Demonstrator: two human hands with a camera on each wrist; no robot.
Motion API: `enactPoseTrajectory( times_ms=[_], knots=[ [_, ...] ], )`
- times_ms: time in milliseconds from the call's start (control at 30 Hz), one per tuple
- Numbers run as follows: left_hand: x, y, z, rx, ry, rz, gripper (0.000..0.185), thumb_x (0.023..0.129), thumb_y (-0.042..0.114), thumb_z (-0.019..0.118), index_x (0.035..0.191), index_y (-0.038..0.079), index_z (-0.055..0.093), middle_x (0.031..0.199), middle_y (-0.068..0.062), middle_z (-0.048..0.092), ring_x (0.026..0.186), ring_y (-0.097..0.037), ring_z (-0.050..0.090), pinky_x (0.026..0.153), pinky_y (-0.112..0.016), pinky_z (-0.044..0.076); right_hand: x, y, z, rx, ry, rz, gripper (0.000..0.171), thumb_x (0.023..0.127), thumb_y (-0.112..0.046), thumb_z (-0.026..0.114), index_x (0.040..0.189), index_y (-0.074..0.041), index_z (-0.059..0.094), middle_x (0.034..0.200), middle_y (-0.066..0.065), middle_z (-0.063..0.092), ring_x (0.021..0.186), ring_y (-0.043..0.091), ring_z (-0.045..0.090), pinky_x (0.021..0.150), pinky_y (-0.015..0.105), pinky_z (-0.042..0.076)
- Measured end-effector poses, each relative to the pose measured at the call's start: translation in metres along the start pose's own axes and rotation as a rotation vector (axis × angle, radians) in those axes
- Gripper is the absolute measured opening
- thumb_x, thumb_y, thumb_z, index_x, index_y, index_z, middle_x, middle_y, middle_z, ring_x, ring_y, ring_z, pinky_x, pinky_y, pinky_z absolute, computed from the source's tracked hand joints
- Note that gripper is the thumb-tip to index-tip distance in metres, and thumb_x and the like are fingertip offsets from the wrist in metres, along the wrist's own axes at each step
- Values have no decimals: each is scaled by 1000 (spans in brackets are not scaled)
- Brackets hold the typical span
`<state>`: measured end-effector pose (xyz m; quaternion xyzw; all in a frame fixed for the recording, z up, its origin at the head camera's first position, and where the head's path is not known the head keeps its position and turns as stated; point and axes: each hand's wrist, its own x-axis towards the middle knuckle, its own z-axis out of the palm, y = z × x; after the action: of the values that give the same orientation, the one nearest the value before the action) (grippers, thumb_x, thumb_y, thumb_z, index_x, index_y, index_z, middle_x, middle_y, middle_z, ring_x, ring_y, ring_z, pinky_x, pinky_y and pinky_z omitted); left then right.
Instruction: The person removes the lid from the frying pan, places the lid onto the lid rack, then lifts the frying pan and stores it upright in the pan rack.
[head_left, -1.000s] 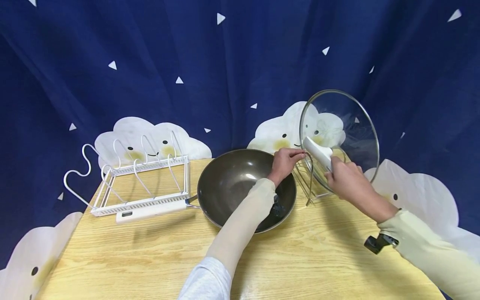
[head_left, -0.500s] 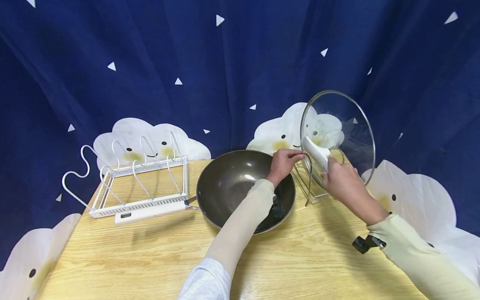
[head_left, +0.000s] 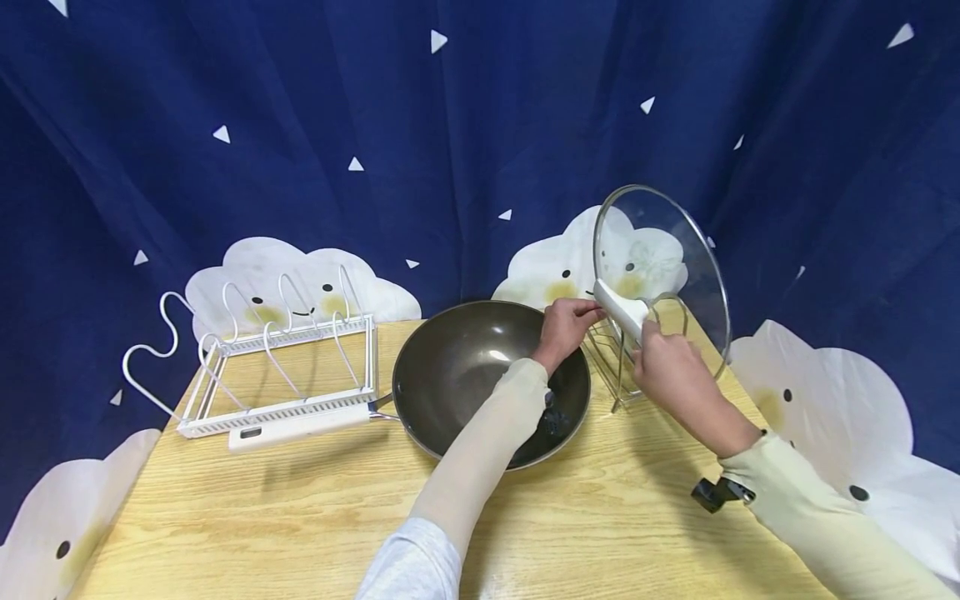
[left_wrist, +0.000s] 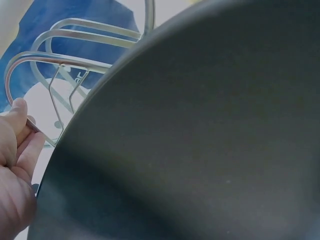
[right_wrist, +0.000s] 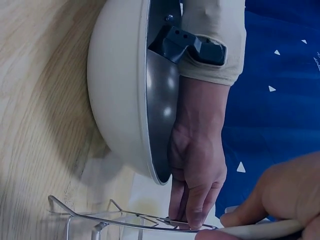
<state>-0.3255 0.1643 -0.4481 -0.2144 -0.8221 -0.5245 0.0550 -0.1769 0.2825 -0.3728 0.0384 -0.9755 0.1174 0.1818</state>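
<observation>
While you work: both of your hands meet at the wire rack (head_left: 626, 367), just right of the wok (head_left: 487, 379).
Left hand (head_left: 567, 323): your fingers (right_wrist: 192, 210) curl over the top wire of the rack and pinch it, probably to keep the light frame from sliding; your forearm lies across the wok bowl.
Right hand (head_left: 671, 371): your fingers wrap the white handle (head_left: 621, 307) of the glass lid (head_left: 660, 267), closed firmly round it.
Lid: standing on edge, tilted, directly above your right fingers, its lower rim down among the rack wires; whether it rests in a slot I cannot tell.
Wok: on the table (head_left: 300, 517), under your left wrist, long handle pointing away to your left.
White rack (head_left: 277, 358): well apart from both hands, at the table's far left.
</observation>
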Motion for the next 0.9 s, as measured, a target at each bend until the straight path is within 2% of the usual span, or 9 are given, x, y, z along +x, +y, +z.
enactPoseTrajectory(
  times_ms=[267, 433, 900],
  knots=[
    [0, -1, 0, -1, 8, 23, 14, 93, 26, 78, 103, 19, 83, 98, 4, 79, 81, 1, 63, 73, -12, 44, -2, -4, 2, 17, -20, 12, 23, 87, -3, 63, 99, 11, 50, 66, 31, 58, 55, 49, 59, 47, 58, 46],
    [-1, -1, 0, -5, 12, 10, 11, 92, 24, 78, 100, 18, 84, 96, 3, 79, 73, -3, 58, 69, -15, 42, -2, -8, 4, 8, -15, 3, 21, 87, -1, 60, 100, 11, 49, 65, 30, 57, 53, 48, 58, 45, 57, 46],
    [0, -1, 1, -28, 24, -58, 6, 90, 16, 79, 92, 13, 84, 91, 0, 79, 75, -7, 61, 72, -18, 44, -4, -13, 11, 0, 19, -23, 18, 85, 2, 60, 97, 10, 48, 65, 30, 58, 54, 52, 59, 46, 59, 47]
  ],
)
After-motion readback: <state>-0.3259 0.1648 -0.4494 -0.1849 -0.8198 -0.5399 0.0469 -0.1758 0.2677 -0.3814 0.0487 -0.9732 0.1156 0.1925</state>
